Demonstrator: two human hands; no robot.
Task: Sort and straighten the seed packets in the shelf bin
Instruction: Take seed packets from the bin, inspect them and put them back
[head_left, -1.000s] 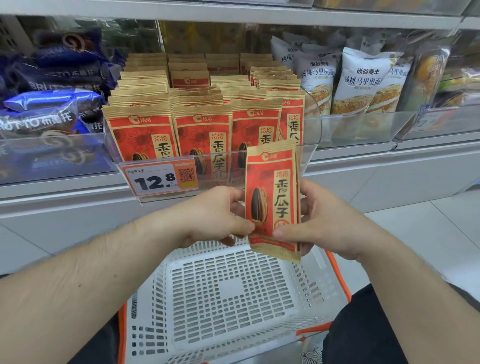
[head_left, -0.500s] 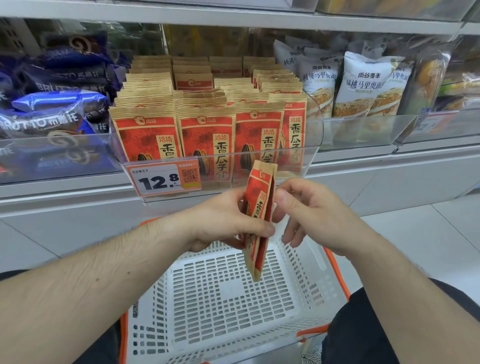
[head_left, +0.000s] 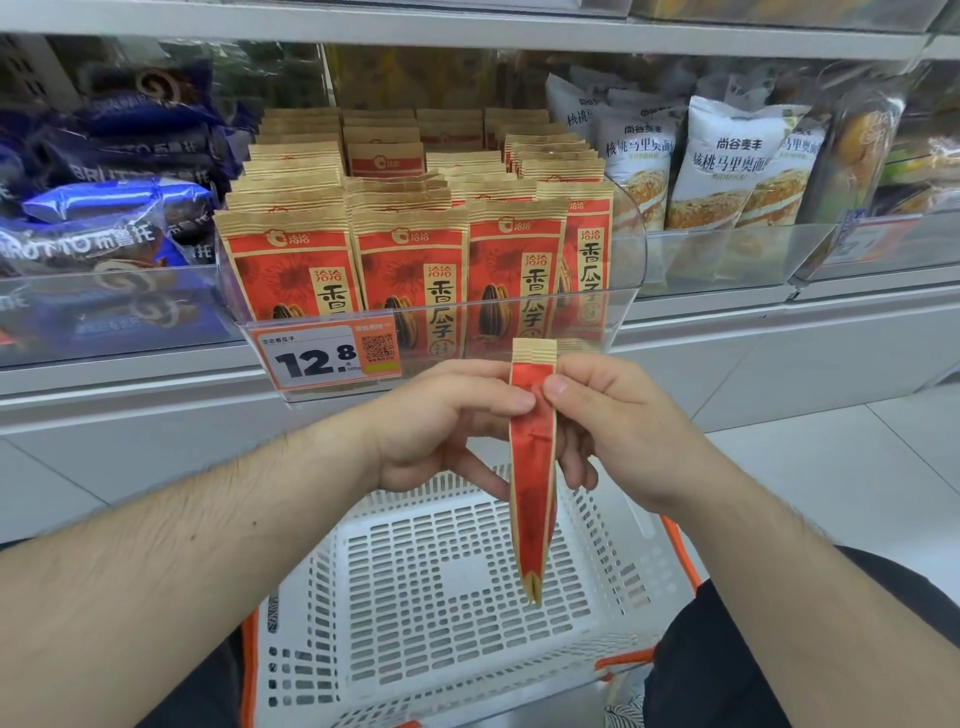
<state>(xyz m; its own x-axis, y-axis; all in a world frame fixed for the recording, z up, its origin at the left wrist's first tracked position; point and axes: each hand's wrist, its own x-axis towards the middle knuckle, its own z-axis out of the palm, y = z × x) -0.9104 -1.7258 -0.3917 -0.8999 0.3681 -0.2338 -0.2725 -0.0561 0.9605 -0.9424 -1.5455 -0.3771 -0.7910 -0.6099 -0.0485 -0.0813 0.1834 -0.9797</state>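
A red and tan seed packet (head_left: 532, 478) hangs upright and edge-on to me, in front of the clear shelf bin (head_left: 631, 280). My left hand (head_left: 441, 423) grips its left side near the top, thumb on the upper edge. My right hand (head_left: 618, 421) pinches the right side at the same height. Inside the bin, several rows of matching seed packets (head_left: 410, 260) stand upright, faces toward me; the rightmost front packet (head_left: 589, 254) sits partly behind its neighbour.
A white perforated basket (head_left: 441, 582) with orange handles sits below my hands. A price tag (head_left: 327, 356) reading 12.8 hangs on the bin front. Blue snack bags (head_left: 98, 218) fill the left bin, white bread bags (head_left: 727, 156) the right one. Grey floor tiles lie at right.
The packet has turned from facing me to edge-on. My right hand let go half a second ago and now pinches it again; both hands have risen slightly toward the bin.
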